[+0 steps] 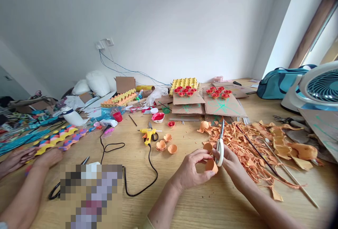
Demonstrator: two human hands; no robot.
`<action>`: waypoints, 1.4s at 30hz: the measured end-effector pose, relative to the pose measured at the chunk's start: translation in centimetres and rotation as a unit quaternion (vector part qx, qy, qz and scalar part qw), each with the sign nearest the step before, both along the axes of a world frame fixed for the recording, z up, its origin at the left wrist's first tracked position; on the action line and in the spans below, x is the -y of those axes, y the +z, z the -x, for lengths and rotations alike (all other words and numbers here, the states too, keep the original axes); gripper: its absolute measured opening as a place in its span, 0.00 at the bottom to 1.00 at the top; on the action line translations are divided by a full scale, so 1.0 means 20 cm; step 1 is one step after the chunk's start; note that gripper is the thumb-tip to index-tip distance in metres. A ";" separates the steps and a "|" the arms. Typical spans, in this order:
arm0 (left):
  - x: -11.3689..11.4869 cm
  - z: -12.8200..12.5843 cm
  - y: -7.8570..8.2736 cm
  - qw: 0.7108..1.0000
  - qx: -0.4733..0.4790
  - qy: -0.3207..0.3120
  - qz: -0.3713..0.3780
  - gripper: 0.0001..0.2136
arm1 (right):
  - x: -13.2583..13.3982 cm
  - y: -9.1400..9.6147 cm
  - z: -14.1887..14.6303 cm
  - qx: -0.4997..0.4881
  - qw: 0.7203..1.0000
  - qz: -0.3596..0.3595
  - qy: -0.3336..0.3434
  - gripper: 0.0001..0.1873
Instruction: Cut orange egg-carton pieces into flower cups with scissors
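My left hand [190, 171] is closed around a small orange egg-carton cup [211, 165], pinching it over the wooden table [206, 204]. My right hand [232, 163] grips white-handled scissors [220, 144], blades pointing up and away, right against the cup. A second orange cup piece [207, 147] sits just behind my fingers. Three finished orange cups [166, 143] lie to the left, near a yellow glue gun [148, 134].
A heap of orange carton scraps [253, 144] and thin sticks [287, 174] lies at right. Cardboard sheets with red flowers [215, 93] stand at the back. A fan [319, 88] and blue bag [280, 82] are far right. Another person's hands [31, 156] rest at left.
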State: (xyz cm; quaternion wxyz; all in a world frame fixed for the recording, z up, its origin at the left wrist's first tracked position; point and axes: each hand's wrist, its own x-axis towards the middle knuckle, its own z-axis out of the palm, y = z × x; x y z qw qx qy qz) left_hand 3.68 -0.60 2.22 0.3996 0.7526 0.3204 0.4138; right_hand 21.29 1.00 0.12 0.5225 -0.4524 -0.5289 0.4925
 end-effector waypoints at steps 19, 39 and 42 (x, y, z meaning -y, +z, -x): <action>-0.11 0.07 -0.12 0.934 -0.258 0.221 -0.106 0.15 | 0.01 -0.05 0.00 0.070 0.995 -0.065 0.023 0.20; -0.14 0.15 -0.03 0.751 0.567 0.118 0.317 0.11 | 0.09 -0.01 0.04 0.107 0.956 -0.026 0.272 0.20; -0.13 0.15 -0.03 0.731 0.588 0.126 0.324 0.11 | 0.10 0.01 0.05 0.127 0.945 -0.016 0.300 0.21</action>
